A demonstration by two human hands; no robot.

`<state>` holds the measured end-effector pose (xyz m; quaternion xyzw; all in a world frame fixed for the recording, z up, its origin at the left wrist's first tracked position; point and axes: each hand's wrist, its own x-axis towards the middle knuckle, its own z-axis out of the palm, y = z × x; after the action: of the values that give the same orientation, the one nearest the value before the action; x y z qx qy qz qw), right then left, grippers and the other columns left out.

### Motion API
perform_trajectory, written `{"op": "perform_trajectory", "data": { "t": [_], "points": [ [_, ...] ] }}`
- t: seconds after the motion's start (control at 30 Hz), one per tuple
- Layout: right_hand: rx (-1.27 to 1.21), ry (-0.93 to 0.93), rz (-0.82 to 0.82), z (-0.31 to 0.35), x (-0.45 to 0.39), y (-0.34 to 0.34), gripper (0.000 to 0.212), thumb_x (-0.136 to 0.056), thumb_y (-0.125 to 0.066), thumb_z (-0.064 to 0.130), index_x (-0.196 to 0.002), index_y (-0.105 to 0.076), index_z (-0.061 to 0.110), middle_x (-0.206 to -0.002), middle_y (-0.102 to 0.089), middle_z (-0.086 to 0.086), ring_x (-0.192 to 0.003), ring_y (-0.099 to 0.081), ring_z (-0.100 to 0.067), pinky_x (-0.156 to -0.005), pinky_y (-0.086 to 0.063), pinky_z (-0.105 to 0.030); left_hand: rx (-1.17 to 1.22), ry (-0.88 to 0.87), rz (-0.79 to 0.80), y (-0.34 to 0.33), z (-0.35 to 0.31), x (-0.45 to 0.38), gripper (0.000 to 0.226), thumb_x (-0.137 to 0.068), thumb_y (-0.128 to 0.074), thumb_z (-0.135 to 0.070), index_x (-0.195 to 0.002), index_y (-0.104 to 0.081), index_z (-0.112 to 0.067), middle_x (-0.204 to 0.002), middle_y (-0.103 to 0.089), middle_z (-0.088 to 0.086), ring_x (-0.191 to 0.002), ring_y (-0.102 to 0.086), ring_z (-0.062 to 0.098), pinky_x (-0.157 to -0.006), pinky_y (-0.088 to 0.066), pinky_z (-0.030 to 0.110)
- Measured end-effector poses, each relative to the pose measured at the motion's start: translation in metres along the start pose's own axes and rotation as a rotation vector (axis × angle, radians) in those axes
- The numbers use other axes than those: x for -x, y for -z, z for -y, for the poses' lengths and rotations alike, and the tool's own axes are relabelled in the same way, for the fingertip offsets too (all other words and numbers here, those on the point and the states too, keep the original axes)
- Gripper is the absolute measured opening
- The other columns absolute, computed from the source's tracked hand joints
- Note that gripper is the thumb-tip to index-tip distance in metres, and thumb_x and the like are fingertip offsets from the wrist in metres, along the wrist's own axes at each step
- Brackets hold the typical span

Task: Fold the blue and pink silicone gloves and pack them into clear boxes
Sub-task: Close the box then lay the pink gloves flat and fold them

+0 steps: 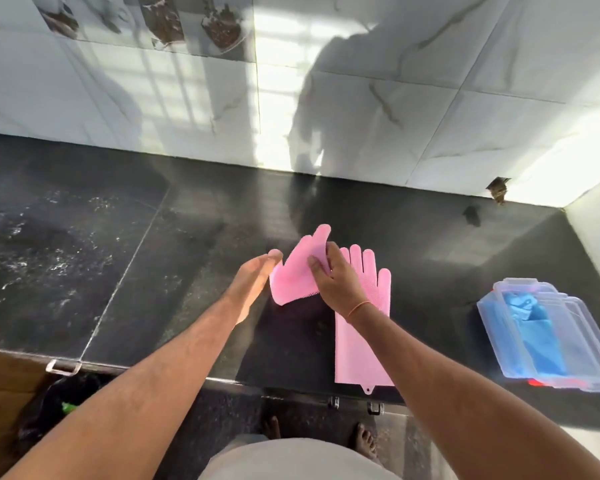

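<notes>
Two pink silicone gloves are on the black counter. One pink glove [357,337] lies flat, fingers pointing to the wall, cuff at the counter's front edge. The other pink glove [298,268] is lifted and partly folded, pinched by my right hand [336,282] near its fingers. My left hand [253,278] is flat against that glove's left edge, fingers straight. At the right stands a clear box [575,341] with folded blue gloves [537,334] inside.
The black granite counter [118,254] stretches left, with pale smears on it. A white tiled wall [361,98] closes the back and right. Clear lids or boxes are stacked with the box at the right. My bare feet show below the counter edge.
</notes>
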<state>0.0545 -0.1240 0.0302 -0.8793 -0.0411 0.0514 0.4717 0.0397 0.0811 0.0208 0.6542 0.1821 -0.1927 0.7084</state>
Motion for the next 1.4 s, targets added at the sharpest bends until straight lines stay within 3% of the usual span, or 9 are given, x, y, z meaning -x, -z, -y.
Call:
{"op": "perform_trajectory", "data": {
  "t": [0.17,0.33,0.47,0.63,0.8,0.87,1.0,1.17,1.4],
  "points": [
    [-0.096,0.009,-0.181,-0.009,0.01,0.053,0.012,-0.105,-0.053,0.048,-0.1,-0.052,0.037,-0.085,-0.064,0.008,-0.073,-0.059,-0.01,-0.065,-0.049,-0.035,-0.15,-0.127,0.171,-0.065,-0.025,0.006,0.066,-0.089,-0.069,-0.07,-0.128,-0.075,-0.017,-0.126,-0.082,0.0,-0.123,-0.075,0.023,-0.111,-0.055,0.041],
    [-0.237,-0.086,-0.297,-0.025,0.025,0.116,0.011,-0.1,-0.055,0.048,-0.103,-0.058,0.039,-0.092,-0.071,0.016,-0.079,-0.065,-0.008,-0.076,-0.061,-0.044,0.075,-0.128,0.33,-0.131,-0.028,-0.001,0.073,-0.086,-0.092,-0.031,-0.146,-0.054,-0.016,-0.138,-0.075,0.011,-0.126,-0.074,0.037,-0.104,-0.061,0.054],
    [-0.427,-0.256,-0.195,-0.053,0.046,0.169,0.033,-0.093,-0.07,0.046,-0.123,-0.057,0.041,-0.122,-0.072,0.0,-0.112,-0.071,-0.028,-0.098,-0.063,-0.056,0.037,-0.144,0.357,-0.185,-0.026,-0.007,0.062,-0.09,-0.089,-0.021,-0.141,-0.058,-0.034,-0.13,-0.077,0.0,-0.123,-0.076,0.03,-0.094,-0.066,0.055],
    [-0.473,-0.463,0.031,-0.096,0.08,0.21,0.067,-0.081,-0.089,0.029,-0.119,-0.054,0.071,-0.119,-0.078,0.013,-0.108,-0.078,-0.018,-0.083,-0.067,-0.053,-0.054,-0.144,0.336,-0.235,-0.014,-0.012,0.06,-0.094,-0.083,-0.016,-0.141,-0.055,-0.04,-0.124,-0.074,-0.003,-0.118,-0.074,0.025,-0.09,-0.068,0.051],
    [-0.506,-0.544,0.06,-0.124,0.086,0.231,0.083,-0.075,-0.091,0.025,-0.135,-0.052,0.066,-0.122,-0.078,0.009,-0.111,-0.077,-0.023,-0.08,-0.067,-0.051,-0.079,-0.129,0.295,-0.268,-0.002,-0.02,0.065,-0.097,-0.079,-0.013,-0.151,-0.048,-0.031,-0.131,-0.07,0.007,-0.119,-0.071,0.03,-0.092,-0.067,0.046],
    [-0.416,-0.575,-0.017,-0.134,0.078,0.234,0.087,-0.079,-0.087,0.02,-0.149,-0.047,0.053,-0.122,-0.078,0.001,-0.11,-0.076,-0.027,-0.081,-0.066,-0.047,-0.132,-0.11,0.272,-0.277,0.001,-0.027,0.066,-0.097,-0.079,-0.015,-0.151,-0.047,-0.035,-0.132,-0.068,0.004,-0.118,-0.072,0.026,-0.083,-0.068,0.043],
    [-0.025,-0.723,-0.096,-0.152,0.068,0.228,0.081,-0.089,-0.077,0.015,-0.161,-0.041,0.024,-0.133,-0.068,-0.007,-0.123,-0.065,-0.031,-0.113,-0.052,-0.052,-0.307,0.046,0.179,-0.288,0.015,-0.037,0.083,-0.094,-0.079,-0.006,-0.161,-0.032,-0.027,-0.145,-0.052,0.002,-0.115,-0.069,0.021,-0.072,-0.071,0.042],
    [0.139,-0.71,-0.025,-0.168,0.079,0.21,0.057,-0.096,-0.073,0.022,-0.149,-0.05,0.029,-0.135,-0.067,-0.003,-0.123,-0.066,-0.032,-0.109,-0.056,-0.055,-0.834,-0.2,0.046,-0.287,0.035,-0.047,0.053,-0.084,-0.084,-0.008,-0.124,-0.05,-0.013,-0.117,-0.047,0.001,-0.105,-0.064,0.028,-0.087,-0.064,0.044],
    [0.255,-0.614,-0.037,-0.178,0.085,0.206,0.059,-0.098,-0.069,0.019,-0.152,-0.047,0.03,-0.138,-0.068,-0.002,-0.12,-0.069,-0.03,-0.105,-0.058,-0.05,-1.002,-0.35,0.044,-0.285,0.049,-0.042,0.075,-0.085,-0.086,-0.005,-0.148,-0.045,-0.011,-0.145,-0.042,0.006,-0.111,-0.059,0.023,-0.091,-0.057,0.032]
  ]
}}
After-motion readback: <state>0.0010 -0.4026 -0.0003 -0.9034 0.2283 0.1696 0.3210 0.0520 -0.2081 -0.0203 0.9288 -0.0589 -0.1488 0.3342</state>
